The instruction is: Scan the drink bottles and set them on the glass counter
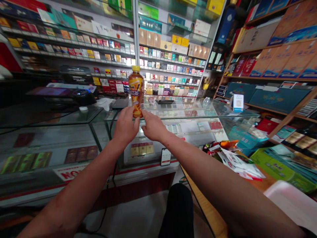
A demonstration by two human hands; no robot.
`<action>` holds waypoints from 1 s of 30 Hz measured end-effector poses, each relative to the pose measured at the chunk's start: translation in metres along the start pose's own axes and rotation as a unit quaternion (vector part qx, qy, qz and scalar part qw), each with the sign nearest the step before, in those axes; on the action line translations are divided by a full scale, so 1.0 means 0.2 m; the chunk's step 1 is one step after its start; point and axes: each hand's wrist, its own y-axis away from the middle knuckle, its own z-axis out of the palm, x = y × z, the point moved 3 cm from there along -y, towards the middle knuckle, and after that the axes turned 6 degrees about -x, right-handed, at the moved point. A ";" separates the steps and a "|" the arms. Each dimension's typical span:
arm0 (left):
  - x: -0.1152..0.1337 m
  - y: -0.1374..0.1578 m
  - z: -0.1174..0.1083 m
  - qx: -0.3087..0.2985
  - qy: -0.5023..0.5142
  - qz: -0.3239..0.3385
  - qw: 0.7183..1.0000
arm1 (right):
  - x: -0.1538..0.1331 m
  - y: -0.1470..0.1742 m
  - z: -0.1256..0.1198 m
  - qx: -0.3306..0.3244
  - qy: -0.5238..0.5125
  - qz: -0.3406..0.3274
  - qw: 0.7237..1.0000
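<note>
An orange-brown tea bottle (135, 91) with a yellow cap stands upright at the front edge of the glass counter (158, 115). My left hand (125, 125) is at the lower left of the bottle, its fingertips against the base and the thumb bent in. From the lower right my right hand (154, 125) meets the base with its index finger, thumb tucked below. Both hands close on the bottle from either side; the far fingers are partly hidden. Below the right hand, a smartphone (165, 157) with a lit screen leans upright at the display case.
Shelves of cigarette packs (170, 67) line the back wall. A dark device with a blue light (84, 93) and white tissue (106, 103) lie left. A code stand (238, 103) stands right. Snack packets (239, 162) and a white tray (289, 205) are on the wooden surface.
</note>
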 end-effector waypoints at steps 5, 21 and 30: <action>-0.03 0.08 0.05 -0.061 -0.054 0.023 0.996 | 0.02 -0.03 0.05 -0.019 0.050 0.019 0.998; -0.11 -0.04 0.09 -0.125 -0.099 -0.023 0.987 | 0.13 -0.24 0.17 -0.060 0.066 0.022 0.996; -0.08 0.03 0.15 -0.102 -0.135 -0.035 0.985 | 0.11 -0.11 0.19 0.000 0.087 0.035 0.996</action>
